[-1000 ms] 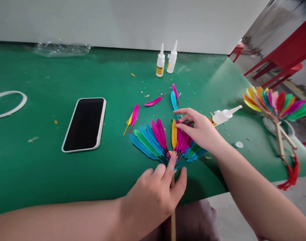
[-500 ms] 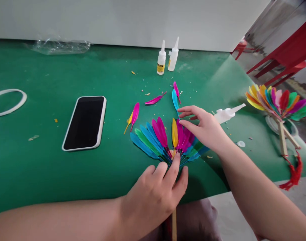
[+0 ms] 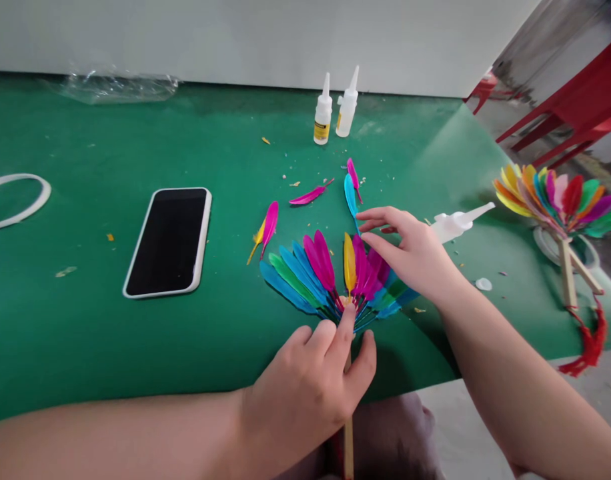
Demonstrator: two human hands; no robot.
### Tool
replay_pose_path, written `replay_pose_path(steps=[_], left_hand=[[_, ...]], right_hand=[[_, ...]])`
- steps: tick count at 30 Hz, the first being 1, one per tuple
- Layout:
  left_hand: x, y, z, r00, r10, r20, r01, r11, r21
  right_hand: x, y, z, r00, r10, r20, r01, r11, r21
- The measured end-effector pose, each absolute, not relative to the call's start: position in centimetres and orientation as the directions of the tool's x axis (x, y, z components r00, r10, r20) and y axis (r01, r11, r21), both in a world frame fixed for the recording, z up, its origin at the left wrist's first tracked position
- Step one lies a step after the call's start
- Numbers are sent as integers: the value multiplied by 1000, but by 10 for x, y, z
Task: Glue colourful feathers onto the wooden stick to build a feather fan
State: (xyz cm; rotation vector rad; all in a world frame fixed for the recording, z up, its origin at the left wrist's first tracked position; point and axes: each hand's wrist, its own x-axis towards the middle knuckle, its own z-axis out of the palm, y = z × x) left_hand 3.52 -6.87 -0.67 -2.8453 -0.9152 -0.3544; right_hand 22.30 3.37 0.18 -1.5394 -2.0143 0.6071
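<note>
A feather fan [image 3: 321, 265] with blue, green, magenta and yellow feathers lies spread near the front edge of the green table. My left hand [image 3: 318, 380] holds it at the base, the index finger pressed where the quills meet and the thumb beside the wooden handle [image 3: 348, 437]. Over the right side of the fan hovers my right hand [image 3: 405, 243], thumb and index finger apart around the quill end of a loose blue feather [image 3: 349, 192]. That feather lies on the table beside a magenta feather [image 3: 353, 175].
Two glue bottles [image 3: 322, 120] stand at the back; another bottle [image 3: 453, 225] lies right of my hand. Loose feathers [image 3: 269, 223], a phone [image 3: 168, 243], a white ring [image 3: 46, 193] and clear plastic wrap [image 3: 120, 87] are about. A finished-looking feather fan [image 3: 568, 200] rests at the right edge.
The view has shifted slightly. My left index finger has slid a little down and left on the fan's base, showing more of it; the right hand stays by the blue feather.
</note>
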Motion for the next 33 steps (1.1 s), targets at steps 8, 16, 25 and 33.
replay_pose_path(steps=[8, 16, 25, 33], left_hand=[[35, -69, -4, 783, 536, 315, 571, -821, -23], [35, -77, -4, 820, 465, 334, 481, -876, 38], [35, -75, -11, 839, 458, 294, 463, -885, 57], [34, -72, -14, 847, 451, 282, 468, -884, 9]], right_hand=[[226, 35, 2, -70, 985, 156, 665, 163, -729], [232, 35, 11, 16, 993, 115, 625, 79, -776], [231, 35, 9, -30, 982, 189, 563, 172, -808], [228, 22, 22, -148, 976, 158, 610, 215, -763]])
